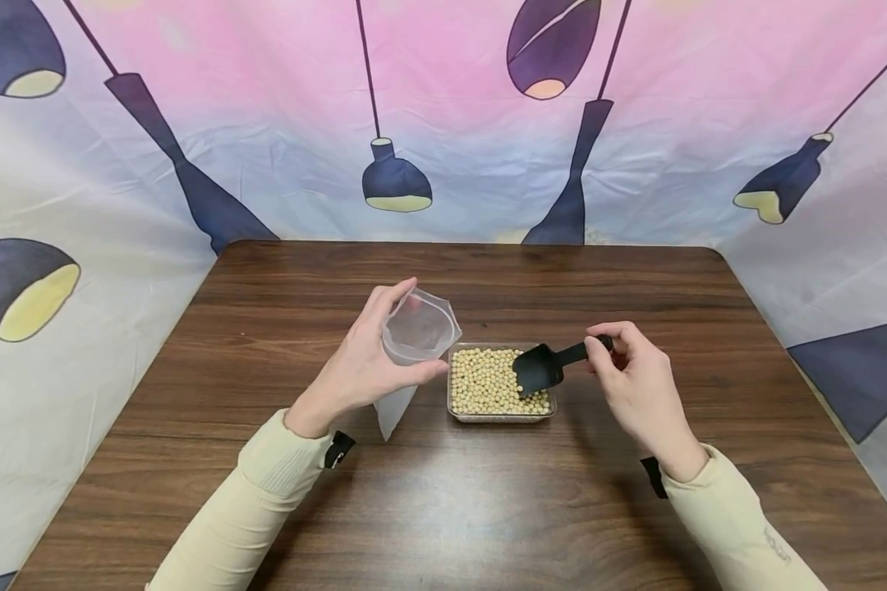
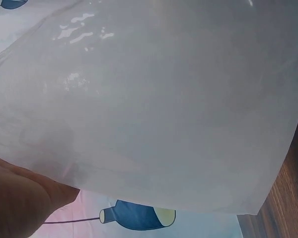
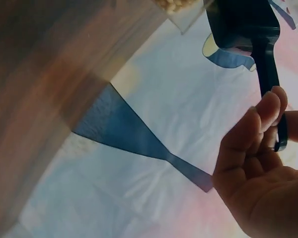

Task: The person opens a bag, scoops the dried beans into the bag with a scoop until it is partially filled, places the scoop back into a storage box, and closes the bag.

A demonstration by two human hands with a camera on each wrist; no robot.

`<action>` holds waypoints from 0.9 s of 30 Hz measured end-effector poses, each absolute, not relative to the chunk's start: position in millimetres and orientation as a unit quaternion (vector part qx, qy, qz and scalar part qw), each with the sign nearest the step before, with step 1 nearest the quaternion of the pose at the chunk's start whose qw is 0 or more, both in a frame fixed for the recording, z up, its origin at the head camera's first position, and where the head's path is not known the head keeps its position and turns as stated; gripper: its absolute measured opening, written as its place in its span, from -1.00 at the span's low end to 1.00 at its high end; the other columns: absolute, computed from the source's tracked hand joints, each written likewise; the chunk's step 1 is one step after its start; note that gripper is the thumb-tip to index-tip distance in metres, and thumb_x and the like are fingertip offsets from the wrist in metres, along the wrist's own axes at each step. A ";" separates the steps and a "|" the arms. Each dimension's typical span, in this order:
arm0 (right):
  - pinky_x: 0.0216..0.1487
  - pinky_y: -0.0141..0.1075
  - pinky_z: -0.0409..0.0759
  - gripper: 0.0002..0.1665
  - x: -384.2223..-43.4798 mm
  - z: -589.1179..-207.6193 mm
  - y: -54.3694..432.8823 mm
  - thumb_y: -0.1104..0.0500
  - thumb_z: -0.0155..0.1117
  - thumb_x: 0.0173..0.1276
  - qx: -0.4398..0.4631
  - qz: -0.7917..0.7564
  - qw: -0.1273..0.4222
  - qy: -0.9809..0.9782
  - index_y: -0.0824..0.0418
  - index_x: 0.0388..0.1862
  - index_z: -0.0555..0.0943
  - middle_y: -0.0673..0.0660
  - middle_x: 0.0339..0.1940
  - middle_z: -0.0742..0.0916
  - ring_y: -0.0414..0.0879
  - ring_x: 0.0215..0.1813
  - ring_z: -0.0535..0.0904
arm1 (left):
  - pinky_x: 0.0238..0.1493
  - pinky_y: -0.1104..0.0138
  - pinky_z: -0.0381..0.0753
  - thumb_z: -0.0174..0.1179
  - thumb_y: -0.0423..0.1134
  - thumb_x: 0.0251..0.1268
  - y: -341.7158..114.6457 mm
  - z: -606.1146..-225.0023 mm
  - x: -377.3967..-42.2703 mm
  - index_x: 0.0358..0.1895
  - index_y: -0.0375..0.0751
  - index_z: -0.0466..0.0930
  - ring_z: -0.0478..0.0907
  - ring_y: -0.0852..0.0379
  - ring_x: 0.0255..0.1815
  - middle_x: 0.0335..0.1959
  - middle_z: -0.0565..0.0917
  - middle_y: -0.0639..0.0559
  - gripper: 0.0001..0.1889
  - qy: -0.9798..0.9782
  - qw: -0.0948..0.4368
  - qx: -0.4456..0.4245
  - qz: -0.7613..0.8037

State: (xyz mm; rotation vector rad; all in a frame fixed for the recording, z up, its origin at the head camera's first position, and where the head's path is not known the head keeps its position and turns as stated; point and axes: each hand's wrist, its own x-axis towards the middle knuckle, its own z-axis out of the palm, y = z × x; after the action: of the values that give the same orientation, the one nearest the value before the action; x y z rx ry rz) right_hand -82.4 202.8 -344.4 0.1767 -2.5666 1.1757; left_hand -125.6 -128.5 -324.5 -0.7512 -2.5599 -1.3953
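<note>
Left hand grips translucent pouch, apparently to spread its mouth. Right hand pinches black scoop over dried beans.

The left hand holds a bag (translucent), the right hand a black scoop over beans.

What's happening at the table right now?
A person's left hand holds a clear plastic bag with its mouth open. Their right hand grips a black scoop by the handle, with its bowl over the right side of a clear tub of pale yellow peas. The tub sits on the wooden table, and no peas show in the bag.
</note>
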 end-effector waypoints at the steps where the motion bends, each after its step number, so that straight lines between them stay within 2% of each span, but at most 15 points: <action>1: -0.51 -0.39 0.42 -0.75 -83.4 -345.5 204.0 0.06 0.09 0.51 0.054 0.418 0.139 -0.896 0.17 -0.01 0.56 0.05 -0.49 0.69 -0.19 -0.50 0.55 | 0.12 0.12 0.43 0.56 0.01 -0.15 -128.5 -324.5 -125.7 0.46 -0.03 0.16 0.41 0.13 0.13 0.13 0.41 0.08 0.04 -0.849 0.065 -0.248 -0.462; 5: -0.36 -0.39 0.57 -0.68 -86.8 -351.1 208.6 0.06 0.09 0.52 0.028 0.466 0.064 -0.882 0.29 0.02 0.52 0.16 -0.44 0.72 -0.08 -0.36 0.67 | 0.12 0.12 0.43 0.56 0.02 -0.15 -128.6 -324.4 -126.1 0.46 -0.02 0.17 0.40 0.14 0.14 0.14 0.40 0.09 0.04 -0.850 0.066 -0.246 -0.461; 7: -0.30 -0.36 0.62 -0.66 -89.2 -354.8 209.1 0.09 0.10 0.52 0.017 0.494 0.030 -0.869 0.35 0.03 0.50 0.20 -0.43 0.73 -0.05 -0.36 0.68 | 0.12 0.11 0.43 0.57 0.01 -0.15 -128.7 -324.3 -126.4 0.46 -0.02 0.17 0.40 0.14 0.14 0.15 0.40 0.09 0.03 -0.850 0.067 -0.245 -0.462; 12: -0.32 -0.30 0.65 -0.69 -94.0 -364.6 206.4 0.19 0.10 0.51 -0.009 0.549 -0.031 -0.835 0.45 0.01 0.44 0.20 -0.45 0.72 -0.13 -0.43 0.65 | 0.12 0.10 0.42 0.57 -0.02 -0.15 -128.6 -324.9 -127.6 0.46 -0.02 0.18 0.39 0.13 0.14 0.15 0.40 0.08 0.03 -0.848 0.068 -0.247 -0.465; 20: -0.39 -0.35 0.62 -0.70 -98.4 -378.2 201.5 0.26 0.02 0.52 -0.022 0.607 -0.081 -0.790 0.52 0.02 0.37 0.19 -0.48 0.71 -0.21 -0.50 0.60 | 0.13 0.10 0.42 0.57 -0.03 -0.13 -128.3 -326.4 -128.5 0.46 -0.03 0.17 0.40 0.12 0.14 0.14 0.40 0.07 0.02 -0.847 0.067 -0.250 -0.465; 27: -0.39 -0.38 0.57 -0.69 -99.4 -381.9 209.1 0.29 -0.12 0.57 -0.036 0.650 -0.103 -0.752 0.58 0.05 0.31 0.10 -0.51 0.65 -0.21 -0.48 0.56 | 0.12 0.11 0.43 0.57 0.01 -0.14 -128.1 -326.2 -128.3 0.46 -0.02 0.17 0.40 0.11 0.12 0.15 0.39 0.08 0.03 -0.849 0.060 -0.243 -0.465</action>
State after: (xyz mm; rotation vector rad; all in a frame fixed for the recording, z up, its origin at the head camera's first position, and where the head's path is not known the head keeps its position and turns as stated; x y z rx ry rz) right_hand -99.4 209.1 -381.9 -0.1215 -2.5313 2.1892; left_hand -128.3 -128.1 -326.2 -0.7372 -2.5700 -1.4092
